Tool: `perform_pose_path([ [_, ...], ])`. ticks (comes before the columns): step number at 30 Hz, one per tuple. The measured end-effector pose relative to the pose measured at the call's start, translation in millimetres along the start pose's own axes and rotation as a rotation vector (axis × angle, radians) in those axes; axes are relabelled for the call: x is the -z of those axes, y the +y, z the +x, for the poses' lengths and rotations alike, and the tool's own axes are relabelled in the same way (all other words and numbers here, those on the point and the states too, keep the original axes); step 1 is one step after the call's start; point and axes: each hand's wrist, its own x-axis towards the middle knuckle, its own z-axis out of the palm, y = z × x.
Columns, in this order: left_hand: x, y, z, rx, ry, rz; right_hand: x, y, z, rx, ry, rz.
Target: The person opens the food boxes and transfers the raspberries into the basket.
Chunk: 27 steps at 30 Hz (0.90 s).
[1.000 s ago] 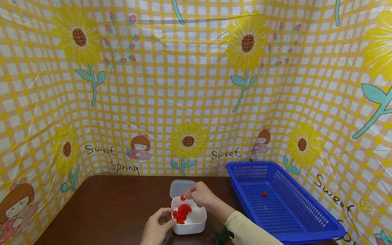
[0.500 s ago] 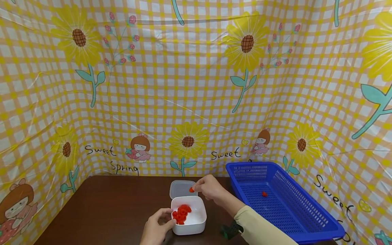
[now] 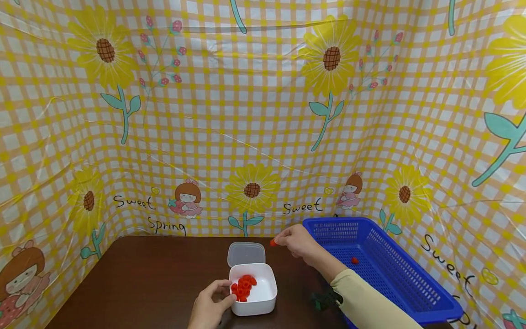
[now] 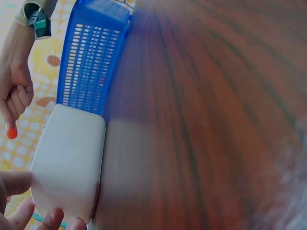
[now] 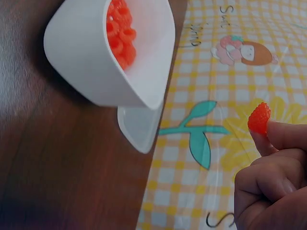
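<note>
A white square-mouthed plastic box (image 3: pixel 263 307) stands on the table, with several red raspberries (image 3: pixel 244 287) heaped in its left half. At its left side my left hand (image 3: pixel 210 304) holds it, thumb toward the front and fingers farther back; the left wrist view has the fingertips (image 4: pixel 53 216) against the box's wall. My right hand (image 3: pixel 299 243) is raised beyond the box, to its right, pinching one raspberry (image 5: pixel 259 118) between thumb and forefinger. The other fingers of that hand are curled in. A single raspberry (image 3: pixel 355 260) lies in the blue basket (image 3: pixel 435 292).
Behind the box lies its translucent lid (image 3: pixel 246 254) on the dark brown table (image 3: pixel 135 283). The basket takes up the table's right side, partly behind my right forearm. A yellow-checked cloth (image 3: pixel 205 137) with sunflowers hangs around the back and sides.
My right hand has carried the pinched raspberry from over the box's back rim, past the lid, up and to the right toward the basket. My left hand and the box have stayed put.
</note>
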Motion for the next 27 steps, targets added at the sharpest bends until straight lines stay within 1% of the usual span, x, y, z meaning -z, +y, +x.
perform_pose_path([
  [4,0.0,1.0,0.3,0.007,0.002,0.000,15.1,-0.9,-0.3,0.008,0.005,-0.008],
  [13,0.5,2.6,-0.6,0.016,-0.001,0.003,46.1,7.9,2.9,0.003,0.043,-0.036],
  [18,0.0,2.6,-1.5,0.015,0.006,0.006,59.6,10.9,1.8,0.018,0.057,-0.060],
  [25,-0.8,3.7,-2.6,0.003,0.021,0.005,76.5,13.9,0.1,-0.010,0.067,-0.072],
  [27,-1.1,3.9,-2.5,0.002,0.024,0.006,82.0,16.2,0.7,-0.002,0.065,-0.081],
])
